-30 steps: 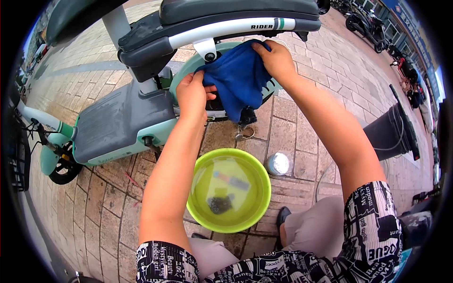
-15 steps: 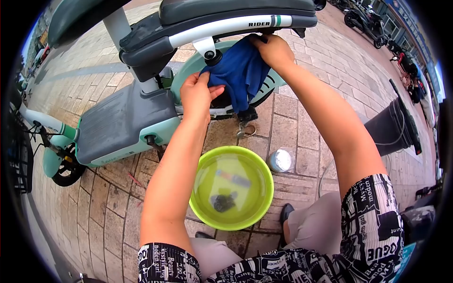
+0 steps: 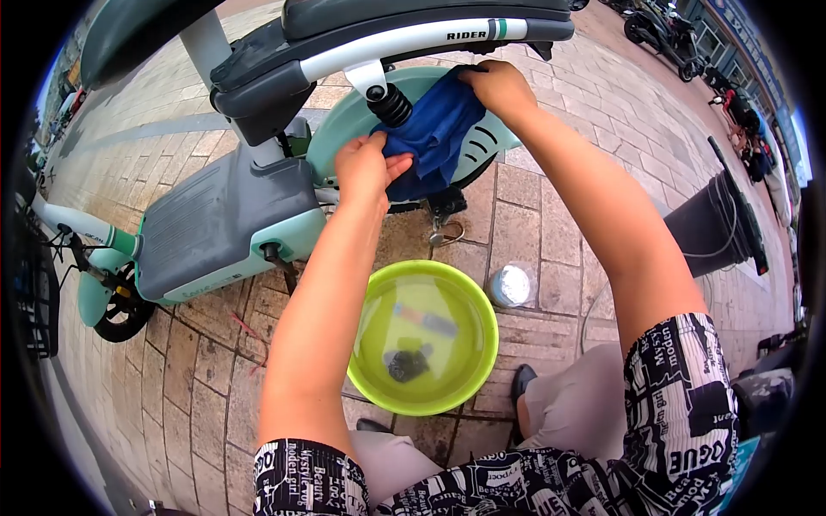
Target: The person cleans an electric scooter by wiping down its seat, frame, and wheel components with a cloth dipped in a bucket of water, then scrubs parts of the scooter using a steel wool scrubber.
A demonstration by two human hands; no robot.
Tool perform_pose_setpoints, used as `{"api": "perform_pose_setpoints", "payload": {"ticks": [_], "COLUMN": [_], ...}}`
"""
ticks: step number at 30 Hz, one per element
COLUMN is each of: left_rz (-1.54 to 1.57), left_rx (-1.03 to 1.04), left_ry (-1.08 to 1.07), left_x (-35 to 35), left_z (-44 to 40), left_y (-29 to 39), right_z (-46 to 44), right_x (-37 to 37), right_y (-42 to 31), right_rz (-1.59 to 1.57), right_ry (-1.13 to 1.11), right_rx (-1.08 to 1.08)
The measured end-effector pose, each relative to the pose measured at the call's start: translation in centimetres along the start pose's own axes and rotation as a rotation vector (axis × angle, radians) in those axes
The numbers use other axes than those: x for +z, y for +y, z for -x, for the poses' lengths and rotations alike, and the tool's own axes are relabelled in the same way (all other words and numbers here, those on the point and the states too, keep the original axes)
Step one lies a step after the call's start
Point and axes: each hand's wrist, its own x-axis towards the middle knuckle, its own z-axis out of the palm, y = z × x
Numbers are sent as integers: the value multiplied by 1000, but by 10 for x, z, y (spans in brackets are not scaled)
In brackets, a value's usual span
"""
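Observation:
A blue cloth (image 3: 430, 138) is stretched between my two hands, beside the pale green rear fender (image 3: 340, 129) of an electric scooter (image 3: 228, 215). My left hand (image 3: 366, 168) pinches the cloth's left edge between thumb and fingers, just below the black shock spring (image 3: 389, 105). At the upper right corner of the cloth, under the seat, my right hand (image 3: 502, 88) is closed on it. The cloth covers part of the fender and rear wheel; slots in the fender show at its right.
Below my arms stands a lime green basin (image 3: 422, 404) of water with a dark lump (image 3: 408, 366) in it. A small white-topped tub (image 3: 511, 285) is to its right. Further right is a dark bucket (image 3: 710, 228). Paving bricks cover the ground; parked scooters (image 3: 662, 39) line the back right.
The cloth has shifted slightly, its lower end drawn up and leftward, so more fender slots show. Both hands keep hold of it. The camera view has moved a little.

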Motion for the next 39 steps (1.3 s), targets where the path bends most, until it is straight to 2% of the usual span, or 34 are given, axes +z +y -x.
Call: {"api": "perform_pose_setpoints", "payload": {"ticks": [4,6,7,8,10,11,12,16,18,20,22,24,27,30,32,34,36,38,39], "left_rz": [-34,13,43,74,99,127,122,-3,41,64,82,151,203,159,114,61,47,73,64], "left_rx": [-57,-126,-141,-155,-205,-253,-256,-59,-85,-110,-137,-156,-160,-172,-157,-79,-200,-208,-166], "left_ry": [41,137,220,303,372,445,445,144,21,47,64,355,577,497,436,144,36,27,86], "left_x": [-7,-22,-33,-42,-54,-58,-57,-21,4,0,-6,-27,-44,-44,-33,-13,9,5,0], "left_z": [3,-2,-9,-17,-23,-26,-26,-8,4,2,-9,-25,-30,-22,-16,-9,1,0,-2], "left_y": [0,-1,-8,-18,-35,-42,-44,-29,-21,-23,-28,-36,-52,-56,-54,-56,-51,-53,-53], "right_z": [11,35,49,60,70,71,65,19,5,10,24,52,78,64,40,23,3,15,23], "right_x": [2,-1,3,-1,9,11,12,0,-9,-3,-1,2,15,26,12,-4,-12,-4,-1], "right_y": [7,8,2,0,-1,-4,-2,5,21,37,44,36,19,25,31,45,82,90,90], "right_rz": [-11,-143,-111,-46,-23,45,43,102,42,-6,-99,-13,137,144,96,3,-108,-138,-184], "right_ry": [76,-104,-91,-189,-208,-212,-212,9,48,48,-55,-184,-331,-320,-97,-12,54,73,15], "right_rx": [-14,-80,-193,-236,-375,-331,-326,-30,88,53,-9,-82,-199,-183,-46,106,173,124,106]}}
